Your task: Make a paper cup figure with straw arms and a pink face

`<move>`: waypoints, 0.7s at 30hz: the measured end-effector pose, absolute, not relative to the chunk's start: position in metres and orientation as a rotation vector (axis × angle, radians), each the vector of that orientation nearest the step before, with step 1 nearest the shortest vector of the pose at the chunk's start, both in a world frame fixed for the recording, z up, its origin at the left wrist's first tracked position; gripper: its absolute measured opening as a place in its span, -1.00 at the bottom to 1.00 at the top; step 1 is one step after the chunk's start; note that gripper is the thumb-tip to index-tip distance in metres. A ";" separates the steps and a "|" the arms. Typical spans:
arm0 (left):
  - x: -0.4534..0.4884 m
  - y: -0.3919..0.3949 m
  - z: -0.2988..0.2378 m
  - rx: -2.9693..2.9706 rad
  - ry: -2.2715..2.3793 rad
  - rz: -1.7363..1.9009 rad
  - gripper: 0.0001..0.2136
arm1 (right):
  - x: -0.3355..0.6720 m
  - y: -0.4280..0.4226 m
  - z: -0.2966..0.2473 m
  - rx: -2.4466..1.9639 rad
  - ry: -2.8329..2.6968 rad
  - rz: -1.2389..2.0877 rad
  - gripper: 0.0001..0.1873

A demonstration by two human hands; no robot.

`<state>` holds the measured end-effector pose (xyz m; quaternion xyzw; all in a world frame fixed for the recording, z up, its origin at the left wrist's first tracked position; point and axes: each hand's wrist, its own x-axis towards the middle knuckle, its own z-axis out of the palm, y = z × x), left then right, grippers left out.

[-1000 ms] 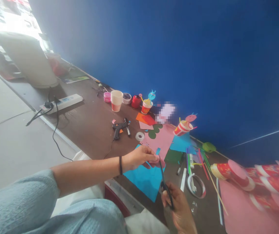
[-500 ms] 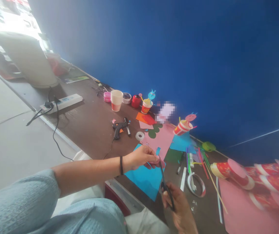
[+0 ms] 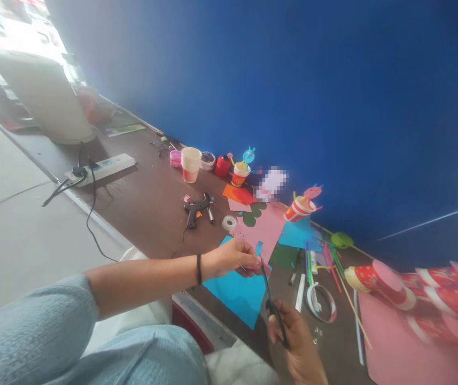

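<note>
My left hand (image 3: 239, 256) pinches a small blue paper strip (image 3: 259, 247), whose tip sticks up past the fingertips. A bit of pink paper (image 3: 268, 268) shows by those fingers; whether it is held too, I cannot tell. My right hand (image 3: 293, 334) grips black-handled scissors (image 3: 276, 315) with the blades pointing up to the left fingertips. The blades look nearly closed at the strip. Below the hands, a blue sheet (image 3: 237, 299) lies on the brown table (image 3: 144, 214). A pink sheet (image 3: 271, 227) lies just beyond, with a green paper cutout (image 3: 253, 216) on it.
A glue gun (image 3: 196, 208) and a tape roll (image 3: 229, 222) lie left of the sheets. Stacked paper cups (image 3: 191, 164) and decorated cups (image 3: 301, 208) stand along the blue wall. At right are a larger tape ring (image 3: 323, 302), pipe cleaners (image 3: 334, 267) and red cups (image 3: 385, 286).
Both hands hold nearly the same pose. The scissors stay at the blue strip, with only a very slight shift of the right hand and of the whole view.
</note>
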<state>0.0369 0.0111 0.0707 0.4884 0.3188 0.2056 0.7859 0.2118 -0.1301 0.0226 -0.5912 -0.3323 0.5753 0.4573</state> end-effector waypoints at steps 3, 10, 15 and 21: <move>0.036 0.012 0.073 1.087 0.691 0.420 -0.71 | 0.216 -0.131 0.023 -1.480 -0.876 1.426 -0.55; 0.035 0.013 0.073 1.183 0.735 0.404 -0.79 | 0.220 -0.131 0.025 -1.486 -0.932 1.449 -0.55; 0.033 0.015 0.073 1.204 0.697 0.399 -0.78 | 0.219 -0.131 0.023 -1.476 -0.915 1.438 -0.55; 0.029 0.017 0.071 1.237 0.674 0.377 -0.80 | 0.223 -0.135 0.019 -1.487 -0.926 1.463 -0.60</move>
